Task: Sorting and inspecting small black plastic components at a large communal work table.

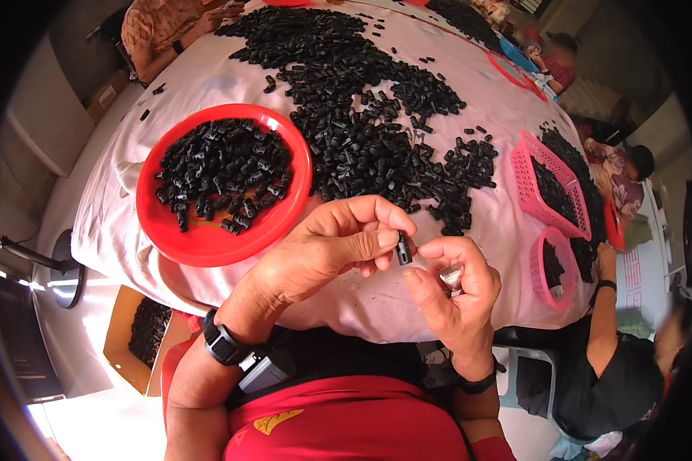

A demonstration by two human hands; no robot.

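My left hand (338, 242) pinches a small black plastic cylinder (404, 249) with a slot in its side, held upright between thumb and fingers. Close to its right, my right hand (461, 288) is curled, its thumb and index finger slightly apart from the piece. A small silvery-white thing (451, 278) shows inside those curled fingers; its kind is hard to make out. Left of my hands, a red round tray (231, 255) carries many similar black pieces (227, 165). Beyond my hands, a large pile of black pieces (361, 146) spreads over the pink cloth.
A pink basket (527, 180) and a pink round bowl (540, 286) with black pieces stand at the right. A cardboard box (123, 349) sits on the floor at lower left. Other people sit around the cloth-covered table (346, 311), one close at my right (619, 361).
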